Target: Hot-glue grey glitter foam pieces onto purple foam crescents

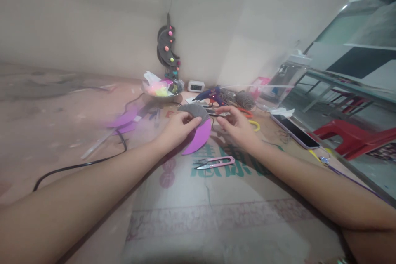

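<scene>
A purple crescent cutout (199,138), its upper part covered by grey yarn (198,111), is pinched between the thumb and fingers of my left hand (181,126). The bare purple tip points down toward me. Just right of the crescent, my right hand (233,123) has its thumb and forefinger curled close around what looks like a thin grey yarn strand (215,114). Pink thread snips (215,162) lie on the printed cardboard sheet (173,214) below my hands. Beyond the fingers is a blue glue gun (210,95) beside a grey yarn ball (244,99).
A bowl of craft bits (162,90), a small clock (196,86) and a water bottle (284,76) stand at the back. Purple cutouts (125,119) and a black cable (77,166) lie left. A phone (295,131) is right. A decorated grey crescent (165,47) hangs on the wall.
</scene>
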A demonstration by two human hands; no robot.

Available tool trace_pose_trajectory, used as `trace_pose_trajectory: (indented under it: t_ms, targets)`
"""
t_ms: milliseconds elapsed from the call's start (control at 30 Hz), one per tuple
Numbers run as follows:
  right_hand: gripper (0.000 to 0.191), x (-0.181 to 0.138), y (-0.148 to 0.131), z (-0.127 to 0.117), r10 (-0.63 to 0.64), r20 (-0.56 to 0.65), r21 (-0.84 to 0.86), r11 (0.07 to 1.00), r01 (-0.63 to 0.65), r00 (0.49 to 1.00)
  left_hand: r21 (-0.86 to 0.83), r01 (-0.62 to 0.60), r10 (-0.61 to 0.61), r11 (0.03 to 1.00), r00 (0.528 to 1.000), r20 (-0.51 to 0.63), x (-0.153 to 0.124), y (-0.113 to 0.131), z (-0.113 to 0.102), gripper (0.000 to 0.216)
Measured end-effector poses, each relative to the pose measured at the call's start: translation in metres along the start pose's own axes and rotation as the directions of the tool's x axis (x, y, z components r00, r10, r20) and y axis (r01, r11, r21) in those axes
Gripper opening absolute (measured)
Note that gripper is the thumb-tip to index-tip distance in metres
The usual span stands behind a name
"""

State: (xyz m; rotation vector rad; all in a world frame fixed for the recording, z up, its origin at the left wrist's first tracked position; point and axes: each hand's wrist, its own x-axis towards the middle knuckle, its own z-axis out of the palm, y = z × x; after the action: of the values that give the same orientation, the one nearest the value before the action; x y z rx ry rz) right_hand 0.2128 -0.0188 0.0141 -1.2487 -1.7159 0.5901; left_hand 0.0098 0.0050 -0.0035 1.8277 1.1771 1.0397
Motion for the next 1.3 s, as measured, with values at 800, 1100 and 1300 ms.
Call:
trace_pose_trajectory:
  t_ms: [800,1100,1300]
  targets:
    - [0.051,0.093,0.051,-0.04,0.126,0.118,-0.528,0.848,-0.045,0.985,0.009,0.039,-0.04,0.999,0.999,0.02,-0.001,0.003,0.0,0.037]
    - [0.032,0.125,0.065,0.003,0.167,0.015,-0.515,0.846,-0.136,0.986,-0.006,0.016,-0.015,1.0,1.0,0.027,-0.001,-0.002,0.001,0.039]
    - [0.029,0.116,0.044,-0.018,0.164,-0.048,-0.47,0.867,-0.167,0.985,-0.004,0.024,-0.024,1.0,0.999,0.037,0.0,-0.003,0.002,0.04]
